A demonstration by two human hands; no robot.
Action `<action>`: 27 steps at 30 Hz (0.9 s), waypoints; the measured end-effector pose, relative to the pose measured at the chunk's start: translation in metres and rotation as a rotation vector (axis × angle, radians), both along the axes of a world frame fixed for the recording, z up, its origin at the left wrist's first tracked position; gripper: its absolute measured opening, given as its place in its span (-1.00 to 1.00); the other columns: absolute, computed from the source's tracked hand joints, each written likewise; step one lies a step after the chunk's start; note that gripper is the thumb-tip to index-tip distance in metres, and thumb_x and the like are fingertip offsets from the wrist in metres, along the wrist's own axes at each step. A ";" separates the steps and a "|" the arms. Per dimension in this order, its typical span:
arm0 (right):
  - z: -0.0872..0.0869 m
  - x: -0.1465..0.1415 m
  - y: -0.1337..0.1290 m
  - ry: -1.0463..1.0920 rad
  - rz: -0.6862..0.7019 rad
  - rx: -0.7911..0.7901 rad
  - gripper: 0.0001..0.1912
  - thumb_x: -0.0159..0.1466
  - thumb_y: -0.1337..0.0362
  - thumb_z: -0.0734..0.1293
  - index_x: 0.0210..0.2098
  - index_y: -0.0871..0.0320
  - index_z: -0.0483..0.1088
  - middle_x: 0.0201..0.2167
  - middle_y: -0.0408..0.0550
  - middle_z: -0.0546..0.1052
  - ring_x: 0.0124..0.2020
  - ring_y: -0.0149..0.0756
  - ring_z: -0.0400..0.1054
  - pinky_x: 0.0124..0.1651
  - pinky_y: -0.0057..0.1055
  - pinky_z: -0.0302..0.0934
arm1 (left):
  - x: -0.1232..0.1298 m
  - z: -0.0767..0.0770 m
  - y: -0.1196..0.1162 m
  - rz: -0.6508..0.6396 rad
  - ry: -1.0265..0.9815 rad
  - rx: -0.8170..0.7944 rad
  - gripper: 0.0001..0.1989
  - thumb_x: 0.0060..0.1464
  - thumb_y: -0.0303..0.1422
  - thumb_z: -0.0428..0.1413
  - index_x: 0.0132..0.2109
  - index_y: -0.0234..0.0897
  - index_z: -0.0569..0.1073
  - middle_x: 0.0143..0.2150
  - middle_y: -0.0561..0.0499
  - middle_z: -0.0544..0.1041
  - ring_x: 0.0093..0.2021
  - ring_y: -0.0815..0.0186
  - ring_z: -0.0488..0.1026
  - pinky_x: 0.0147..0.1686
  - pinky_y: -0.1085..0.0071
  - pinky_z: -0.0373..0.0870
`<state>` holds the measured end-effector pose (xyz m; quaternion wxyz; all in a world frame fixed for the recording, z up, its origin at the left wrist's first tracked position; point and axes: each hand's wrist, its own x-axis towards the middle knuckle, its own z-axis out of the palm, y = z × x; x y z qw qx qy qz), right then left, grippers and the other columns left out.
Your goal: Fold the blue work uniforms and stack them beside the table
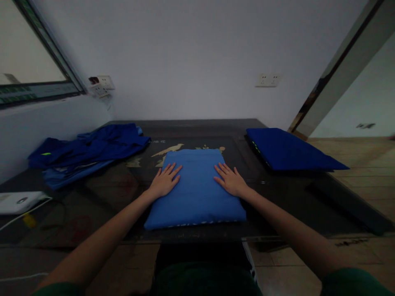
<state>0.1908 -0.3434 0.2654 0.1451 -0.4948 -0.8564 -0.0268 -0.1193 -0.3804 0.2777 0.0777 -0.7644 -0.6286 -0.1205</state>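
Folded light-blue cloth: The light-blue cloth (197, 189) lies flat in front of me on the dark table (286, 193), its near edge close to the table's, its far edge beside a printed bird (168, 150).
My left hand: The left hand (165, 181) rests palm down on the cloth's left side, fingers spread, gripping nothing.
My right hand: The right hand (231, 179) mirrors it on the right side, likewise flat and loose.
Pressing the surface: As I judge it, even weight from both palms suits this smoothing best, working outward from the middle so that the top layer does not drag over those beneath.
Near edge: Pale marks show along its underside; I would square this fold gently, since a hard pull could open it.
Flanking garments: A rumpled blue pile (114, 142) sits to the left, a neat dark-blue bundle (286, 150) to the right, both well apart from my hands.
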 end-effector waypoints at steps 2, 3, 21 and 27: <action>0.006 0.008 -0.002 -0.016 -0.024 -0.013 -0.36 0.38 -0.04 -0.02 0.37 0.08 -0.06 0.39 0.00 -0.05 0.40 -0.05 -0.24 0.31 0.21 -0.29 | -0.003 0.004 -0.009 0.041 0.057 0.038 -0.48 0.30 -0.20 -0.22 0.35 -0.14 0.10 0.40 -0.11 0.04 0.39 0.07 -0.06 0.29 -0.11 -0.25; 0.010 0.008 -0.006 -0.016 -0.035 -0.008 -0.36 0.38 -0.03 0.01 0.36 0.12 -0.03 0.38 0.03 -0.03 0.40 -0.03 -0.25 0.30 0.22 -0.29 | 0.000 0.006 -0.015 0.048 0.090 0.069 -0.48 0.28 -0.23 -0.20 0.33 -0.20 0.15 0.39 -0.15 0.06 0.39 0.06 -0.05 0.29 -0.11 -0.31; -0.030 -0.039 -0.110 0.088 0.017 0.119 -0.33 0.39 -0.01 0.01 0.33 0.30 0.05 0.36 0.09 0.02 0.38 -0.09 -0.16 0.37 -0.10 -0.22 | 0.072 -0.033 -0.091 -0.163 0.095 0.154 -0.49 0.30 -0.10 -0.18 0.35 0.03 0.07 0.39 0.03 0.08 0.38 0.18 0.00 0.31 0.05 -0.04; -0.033 -0.009 -0.113 0.044 -0.046 0.123 -0.37 0.40 0.00 -0.01 0.35 0.18 0.00 0.37 0.04 -0.01 0.39 -0.10 -0.20 0.34 0.14 -0.33 | 0.040 -0.031 -0.103 -0.096 0.091 0.130 -0.48 0.29 -0.09 -0.17 0.35 0.04 0.07 0.40 0.02 0.06 0.39 0.14 -0.03 0.30 0.00 -0.04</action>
